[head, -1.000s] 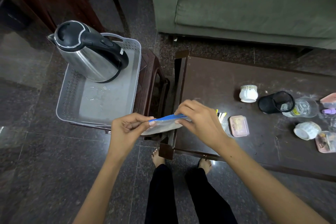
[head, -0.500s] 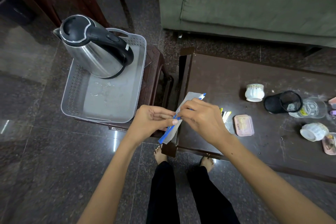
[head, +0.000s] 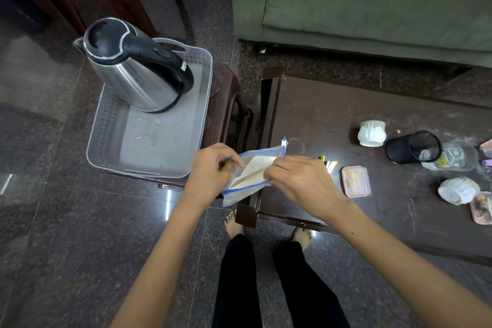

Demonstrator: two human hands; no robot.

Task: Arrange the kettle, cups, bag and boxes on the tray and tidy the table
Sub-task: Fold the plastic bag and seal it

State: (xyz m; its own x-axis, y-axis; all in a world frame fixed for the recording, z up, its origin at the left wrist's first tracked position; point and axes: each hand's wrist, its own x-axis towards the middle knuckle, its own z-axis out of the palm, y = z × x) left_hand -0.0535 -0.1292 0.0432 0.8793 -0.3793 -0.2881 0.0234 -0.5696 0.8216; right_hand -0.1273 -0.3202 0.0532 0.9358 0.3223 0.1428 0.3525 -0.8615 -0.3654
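A clear zip bag point(head: 251, 173) with a blue seal and pale contents is held between both hands above the table's left corner. My left hand point(head: 213, 168) pinches its left edge; my right hand point(head: 298, 181) grips its right side. The steel kettle point(head: 135, 69) with a black handle stands at the far end of the grey tray point(head: 106, 141) on a stool. On the brown table point(head: 319, 104) an upright white cup point(head: 372, 132) sits apart from a tipped white cup point(head: 456, 190). A pink box point(head: 356, 181) lies near my right hand; another box point(head: 483, 208) is at the right edge.
A black mesh pen holder point(head: 414, 147) lies on its side beside a clear glass jar point(head: 452, 156). Small yellow and white items point(head: 330, 164) lie by my right hand. A green sofa point(head: 372, 0) stands behind the table. My feet are on the dark stone floor below.
The bag has been turned from a flat, edge-on hold to a tilted one with its mouth spread between both hands. The view has shifted slightly; kettle and tray have not moved.
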